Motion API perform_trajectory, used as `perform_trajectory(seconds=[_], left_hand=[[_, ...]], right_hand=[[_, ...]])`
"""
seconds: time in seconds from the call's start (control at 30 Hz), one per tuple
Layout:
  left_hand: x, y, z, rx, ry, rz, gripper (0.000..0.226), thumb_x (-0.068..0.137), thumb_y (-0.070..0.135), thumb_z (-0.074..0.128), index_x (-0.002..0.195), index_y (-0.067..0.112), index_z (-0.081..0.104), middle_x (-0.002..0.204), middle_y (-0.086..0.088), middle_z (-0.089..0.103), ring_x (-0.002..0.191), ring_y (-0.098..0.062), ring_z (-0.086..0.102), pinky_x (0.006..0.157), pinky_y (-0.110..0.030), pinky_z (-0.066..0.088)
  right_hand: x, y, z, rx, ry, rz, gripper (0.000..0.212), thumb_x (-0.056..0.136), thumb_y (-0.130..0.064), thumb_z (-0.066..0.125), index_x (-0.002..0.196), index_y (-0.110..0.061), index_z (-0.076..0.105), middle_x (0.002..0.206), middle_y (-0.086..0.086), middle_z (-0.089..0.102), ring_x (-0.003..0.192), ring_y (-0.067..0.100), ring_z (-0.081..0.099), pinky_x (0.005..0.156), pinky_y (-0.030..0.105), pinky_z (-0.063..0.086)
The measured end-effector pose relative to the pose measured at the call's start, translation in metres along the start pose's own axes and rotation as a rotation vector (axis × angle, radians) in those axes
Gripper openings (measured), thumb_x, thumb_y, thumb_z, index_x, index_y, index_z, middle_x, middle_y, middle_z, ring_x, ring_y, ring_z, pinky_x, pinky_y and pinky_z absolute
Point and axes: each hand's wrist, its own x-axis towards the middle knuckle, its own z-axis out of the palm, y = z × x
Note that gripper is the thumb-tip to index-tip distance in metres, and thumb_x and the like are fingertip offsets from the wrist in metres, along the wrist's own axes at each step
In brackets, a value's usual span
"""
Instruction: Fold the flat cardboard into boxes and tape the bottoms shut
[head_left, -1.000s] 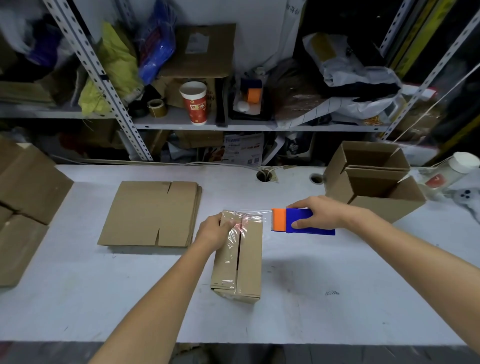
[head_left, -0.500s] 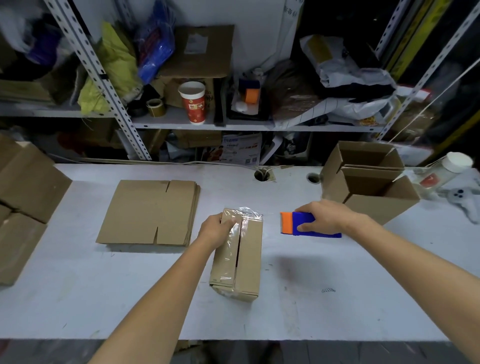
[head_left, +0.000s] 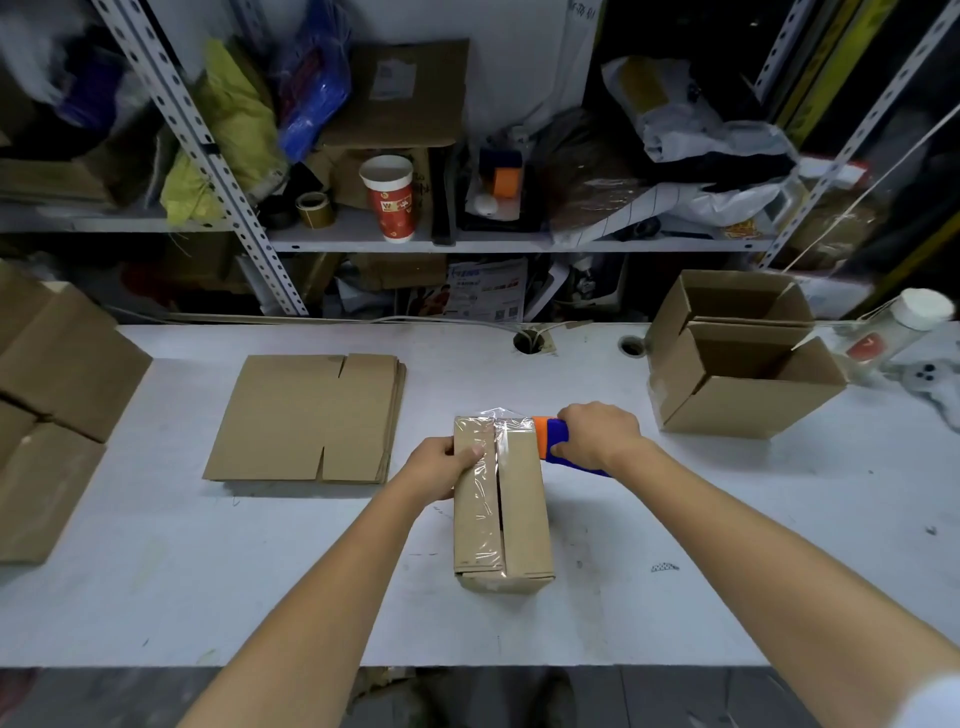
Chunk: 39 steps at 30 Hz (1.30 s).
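Head view: we see a small brown cardboard box (head_left: 501, 499) lying near the middle of the white tabletop (head_left: 208, 571), with its folded flaps facing up. A strip of clear tape (head_left: 491, 467) runs along the seam between the two flaps, and its far end stands up crumpled at the box's far edge. The left hand (head_left: 441, 462) grips the box at its far left corner: the thumb lies flat on the top flap, touching the tape, and the other fingers wrap round the left wall. The right hand (head_left: 597, 436) is clenched round a blue tape dispenser with an orange head (head_left: 548, 441). The orange head touches the far right corner of the box, just beside the loose tape end. We cannot tell whether the tape is joined to the dispenser.

Left of the box, apart from it, a stack of flat brown cardboard sheets (head_left: 306, 415) lies toward the far edge. At the far right corner of the tabletop two open brown cardboard boxes (head_left: 737, 364) stand touching each other, mouths up, with a clear plastic bottle with a white cap (head_left: 904, 322) lying just beside them. More brown cardboard pieces (head_left: 57, 374) lie over the left edge. Behind the tabletop, a metal shelf (head_left: 519, 244) carries a red and white paper cup (head_left: 389, 200) and a roll of brown tape (head_left: 314, 208).
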Motion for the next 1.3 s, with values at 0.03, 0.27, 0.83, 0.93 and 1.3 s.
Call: perform_trajectory(seconds=[0.03,0.27,0.83,0.93,1.3], left_hand=[[-0.002,0.003,0.001,0.001,0.009,-0.005,0.026,0.100,0.028,0.060,0.118,0.011,0.067,0.112,-0.007,0.072,0.099,-0.020,0.070,0.065,-0.025,0.056],[-0.005,0.006,0.004,0.007,0.032,-0.026,0.026,0.100,0.030,0.060,0.117,0.011,0.065,0.112,-0.007,0.071,0.097,-0.018,0.069,0.066,-0.027,0.055],[-0.008,-0.003,0.016,0.035,0.113,-0.012,0.027,0.097,0.037,0.061,0.098,0.012,0.070,0.105,-0.015,0.073,0.099,-0.033,0.070,0.079,-0.039,0.060],[-0.015,-0.005,0.012,-0.019,0.131,-0.021,0.023,0.099,0.032,0.058,0.096,0.012,0.069,0.106,-0.016,0.073,0.096,-0.032,0.070,0.085,-0.046,0.059],[-0.044,0.026,-0.016,-0.077,0.230,0.297,0.017,0.101,0.021,0.057,0.114,0.026,0.067,0.110,0.008,0.071,0.100,-0.006,0.066,0.071,-0.020,0.052]], right_hand=[[0.002,-0.002,-0.005,0.007,-0.017,0.013,0.037,0.088,-0.043,0.063,0.118,-0.022,0.058,0.103,0.001,0.065,0.088,0.022,0.059,0.069,0.033,0.043],[0.002,-0.025,-0.030,-0.093,-0.048,0.043,0.024,0.092,-0.026,0.057,0.114,-0.017,0.054,0.097,0.004,0.054,0.090,0.025,0.054,0.074,0.035,0.043],[-0.037,0.027,0.117,0.439,-0.269,0.189,0.065,0.103,-0.030,0.046,0.156,-0.023,0.010,0.133,0.015,0.051,0.106,0.029,0.053,0.082,0.033,0.038],[-0.042,0.032,0.127,0.418,-0.263,0.129,0.069,0.100,-0.029,0.049,0.158,-0.029,0.010,0.130,0.014,0.054,0.107,0.028,0.055,0.087,0.033,0.045],[-0.045,-0.013,-0.005,1.060,0.061,-0.043,0.077,0.093,-0.062,0.056,0.156,-0.024,0.033,0.148,0.000,0.047,0.134,0.021,0.048,0.109,0.039,0.042]])
